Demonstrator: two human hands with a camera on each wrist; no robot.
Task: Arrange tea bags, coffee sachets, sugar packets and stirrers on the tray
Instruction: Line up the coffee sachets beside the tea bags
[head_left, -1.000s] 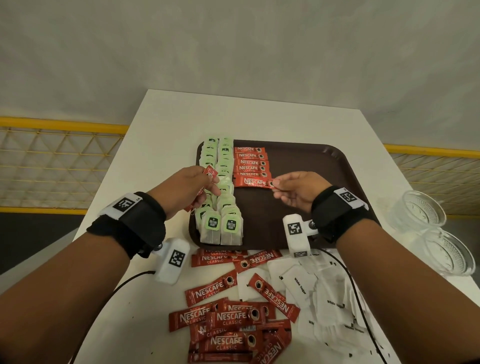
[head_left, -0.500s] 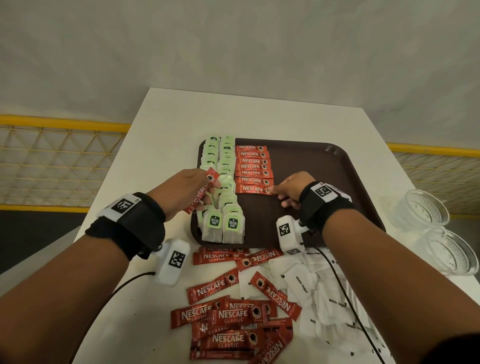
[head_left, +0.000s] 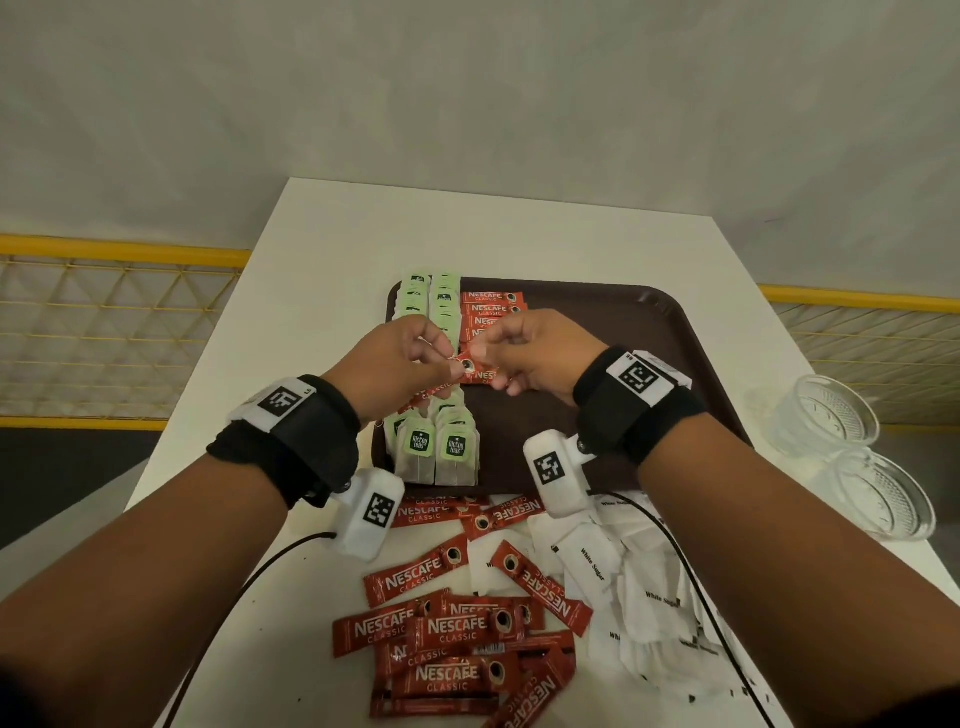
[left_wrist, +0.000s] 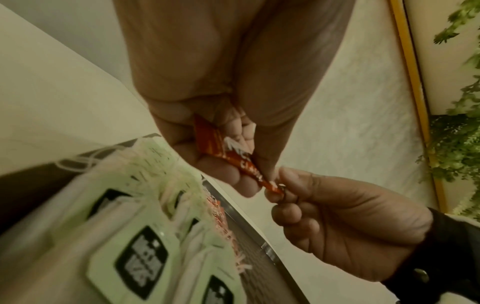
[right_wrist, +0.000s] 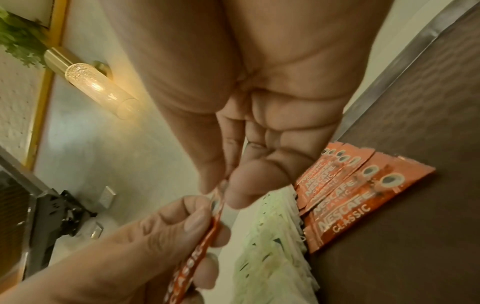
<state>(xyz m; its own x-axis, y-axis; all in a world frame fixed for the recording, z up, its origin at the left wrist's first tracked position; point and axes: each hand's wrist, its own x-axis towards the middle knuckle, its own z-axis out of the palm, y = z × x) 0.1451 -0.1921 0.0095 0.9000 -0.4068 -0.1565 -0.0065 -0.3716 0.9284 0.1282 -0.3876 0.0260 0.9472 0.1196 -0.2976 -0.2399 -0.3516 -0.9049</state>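
Above the left part of the brown tray (head_left: 623, 358), my left hand (head_left: 441, 358) grips a red coffee sachet (head_left: 465, 370). My right hand (head_left: 485, 353) pinches that sachet's free end between thumb and forefinger. The left wrist view shows the sachet (left_wrist: 221, 148) in the curled left fingers and the right hand (left_wrist: 280, 189) at its tip. In the right wrist view the sachet (right_wrist: 202, 246) is seen edge-on. Two columns of green tea bags (head_left: 436, 452) fill the tray's left side, with a column of coffee sachets (head_left: 491, 304) beside them. No stirrers are in view.
Loose coffee sachets (head_left: 457, 629) lie in a heap on the white table (head_left: 322, 260) in front of the tray. White sugar packets (head_left: 623, 587) lie to their right. Two glass bowls (head_left: 826, 415) (head_left: 883, 493) stand near the table's right edge. Cables trail from both wrists.
My right hand left the sachet it laid in the tray's column and moved left and up to the left hand. It now pinches the end of the sachet held there.
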